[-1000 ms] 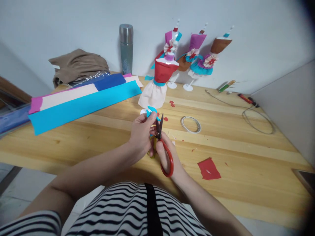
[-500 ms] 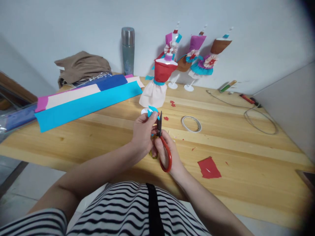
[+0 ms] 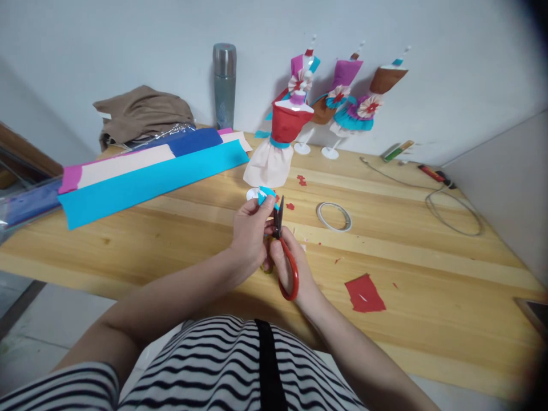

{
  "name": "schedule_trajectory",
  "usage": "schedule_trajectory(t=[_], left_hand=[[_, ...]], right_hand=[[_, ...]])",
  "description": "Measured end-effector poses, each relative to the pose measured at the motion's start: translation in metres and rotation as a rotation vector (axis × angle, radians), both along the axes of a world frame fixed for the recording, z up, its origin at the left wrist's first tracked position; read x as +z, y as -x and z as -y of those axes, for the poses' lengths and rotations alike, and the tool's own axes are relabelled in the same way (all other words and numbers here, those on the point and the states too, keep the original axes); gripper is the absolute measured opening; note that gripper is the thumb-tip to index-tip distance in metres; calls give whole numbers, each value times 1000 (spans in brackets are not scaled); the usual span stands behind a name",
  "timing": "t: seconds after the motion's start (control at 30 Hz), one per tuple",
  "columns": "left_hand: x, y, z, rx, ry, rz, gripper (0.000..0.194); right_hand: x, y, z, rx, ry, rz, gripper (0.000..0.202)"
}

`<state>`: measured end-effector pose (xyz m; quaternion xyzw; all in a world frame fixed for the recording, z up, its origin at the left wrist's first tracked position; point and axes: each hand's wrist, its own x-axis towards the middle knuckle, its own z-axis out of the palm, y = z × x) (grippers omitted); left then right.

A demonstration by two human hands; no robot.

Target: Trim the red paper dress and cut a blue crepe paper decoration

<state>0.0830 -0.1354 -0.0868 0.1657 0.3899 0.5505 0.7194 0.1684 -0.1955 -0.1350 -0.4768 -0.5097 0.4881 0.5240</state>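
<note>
Between the thumb and fingers of my left hand (image 3: 252, 228) is a small piece of blue crepe paper (image 3: 266, 196). My right hand (image 3: 295, 260) grips red-handled scissors (image 3: 291, 277), their dark blades parted and pointing up beside the blue piece. Part of the scissors' other handle is hidden by my fingers. Just beyond my hands stands a mini mannequin (image 3: 287, 123) in a red top and pale pink skirt. Small red flower cutouts (image 3: 302, 180) lie on the table to its right. A red paper scrap (image 3: 365, 293) with a slit rests at the right.
Several dressed mannequins (image 3: 347, 74) stand by the wall. At the left lie a long blue paper strip (image 3: 158, 185), a brown cloth (image 3: 143, 117) and an upright thermos (image 3: 225, 85). A tape roll (image 3: 334, 216), a grey cable (image 3: 454, 220) and a glue stick (image 3: 399, 150) sit at the right.
The scissor blades look slightly wider apart. The view has shifted a little; both hands keep nearly the same place, still holding the blue paper and the scissors.
</note>
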Motion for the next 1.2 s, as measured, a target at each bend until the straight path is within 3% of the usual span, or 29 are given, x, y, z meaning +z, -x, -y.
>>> schedule_trajectory(t=[0.27, 0.67, 1.2], left_hand=[[-3, 1, 0, -3, 9, 30, 26], [3, 1, 0, 18, 79, 45, 20], [-2, 4, -1, -20, 35, 61, 27]], right_hand=[[1, 2, 0, 0, 100, -28, 48], [-3, 3, 0, 9, 88, -82, 54], [-4, 4, 1, -49, 83, -151, 52]])
